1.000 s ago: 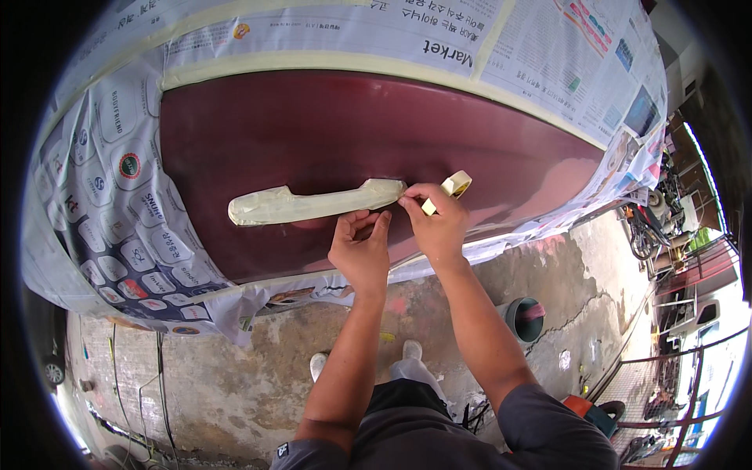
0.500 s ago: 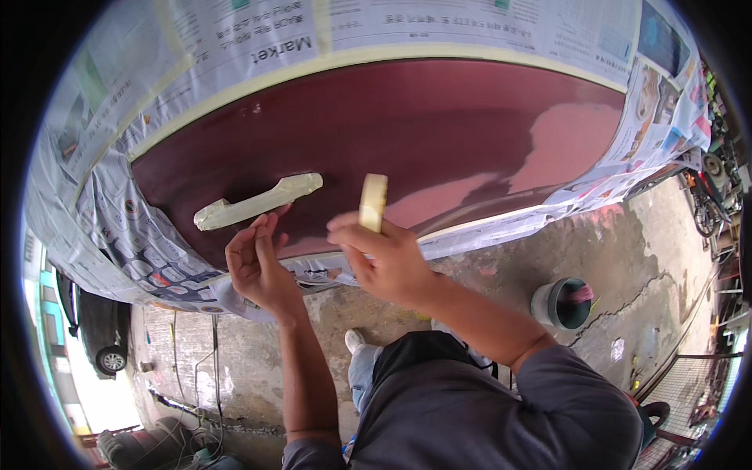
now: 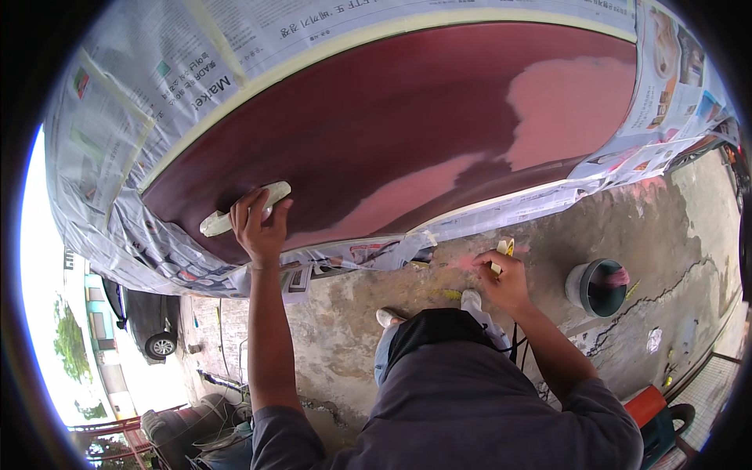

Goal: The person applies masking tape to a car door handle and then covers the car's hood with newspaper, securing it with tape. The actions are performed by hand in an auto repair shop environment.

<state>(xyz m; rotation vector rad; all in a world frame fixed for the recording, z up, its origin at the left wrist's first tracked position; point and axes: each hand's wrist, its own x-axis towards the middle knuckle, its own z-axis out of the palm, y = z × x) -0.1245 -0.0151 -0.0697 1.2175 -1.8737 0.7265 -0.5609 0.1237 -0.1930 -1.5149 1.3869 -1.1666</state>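
A dark red car door panel [image 3: 337,133] stretches before me, with paler pink patches toward its right and lower edge. On its left part is a door handle [image 3: 217,225] wrapped in cream masking tape. My left hand [image 3: 260,235] lies over the middle of that handle, fingers curled on it and thumb at its near side, hiding the middle section. Off to the right and lower, away from the panel, my right hand [image 3: 507,283] grips a roll of masking tape [image 3: 505,249], partly hidden by the fingers.
Newspaper sheets [image 3: 294,47] taped along their edges surround the panel. A bucket [image 3: 581,288] with a pink item inside stands on the concrete floor [image 3: 352,313] to the right. A dark car [image 3: 149,317] is parked at the left. Bulky grey items [image 3: 184,427] with cables lie lower left.
My left hand has moved up onto the taped handle from just below it. My right hand has swung right and down, away from the panel, carrying the tape roll. The view has shifted.
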